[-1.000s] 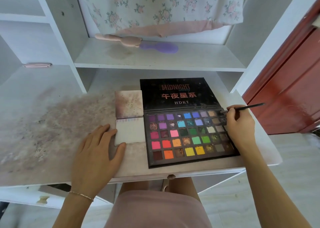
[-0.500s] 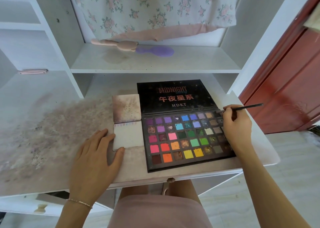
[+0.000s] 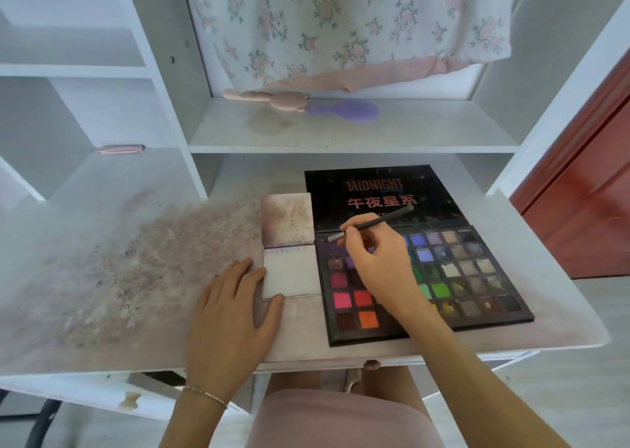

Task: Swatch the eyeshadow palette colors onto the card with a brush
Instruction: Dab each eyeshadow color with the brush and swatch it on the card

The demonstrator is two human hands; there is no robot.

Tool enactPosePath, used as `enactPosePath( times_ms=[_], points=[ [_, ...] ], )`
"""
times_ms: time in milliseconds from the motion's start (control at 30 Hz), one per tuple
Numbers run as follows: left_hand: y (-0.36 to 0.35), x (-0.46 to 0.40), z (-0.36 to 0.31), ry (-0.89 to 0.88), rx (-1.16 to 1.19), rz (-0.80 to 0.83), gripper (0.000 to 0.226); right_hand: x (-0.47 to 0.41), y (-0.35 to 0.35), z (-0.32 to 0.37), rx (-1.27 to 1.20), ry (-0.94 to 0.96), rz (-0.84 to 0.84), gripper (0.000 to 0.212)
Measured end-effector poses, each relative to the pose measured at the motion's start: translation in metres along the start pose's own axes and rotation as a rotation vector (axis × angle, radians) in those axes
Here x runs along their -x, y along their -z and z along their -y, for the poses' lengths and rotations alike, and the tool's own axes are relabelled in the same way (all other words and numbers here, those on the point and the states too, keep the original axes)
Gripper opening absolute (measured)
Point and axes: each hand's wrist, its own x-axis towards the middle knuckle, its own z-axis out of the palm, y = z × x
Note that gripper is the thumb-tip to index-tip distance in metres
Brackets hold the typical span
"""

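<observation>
An open black eyeshadow palette with several rows of coloured pans lies on the desk, its lid flat behind it. Left of it sits a white card with a row of faint swatches along its top edge. My left hand rests flat on the desk, fingertips pressing the card's left edge and lower corner. My right hand hovers over the palette's left pans, gripping a thin dark brush. The brush tip points left, near the palette's top left corner beside the card.
A stained square pad lies just behind the card. The desk is smeared with pigment on its left half. A pink brush and a purple one lie on the shelf above. A red door stands at right.
My right hand has swung with the brush from the palette's top right pans across to its top left corner, close to the card. My left hand stays on the card.
</observation>
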Motion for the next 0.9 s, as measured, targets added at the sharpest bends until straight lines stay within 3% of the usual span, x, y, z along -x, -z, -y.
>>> enactPosePath(
  times_ms=[500, 900],
  points=[
    [-0.001, -0.001, 0.000, -0.008, -0.015, -0.008, 0.047, -0.007, -0.018, -0.007, 0.031, -0.081, 0.078, 0.022],
    [-0.001, -0.002, 0.000, -0.031, -0.023, -0.024, 0.058, -0.007, -0.018, -0.003, 0.077, -0.100, 0.107, 0.025]
  ],
)
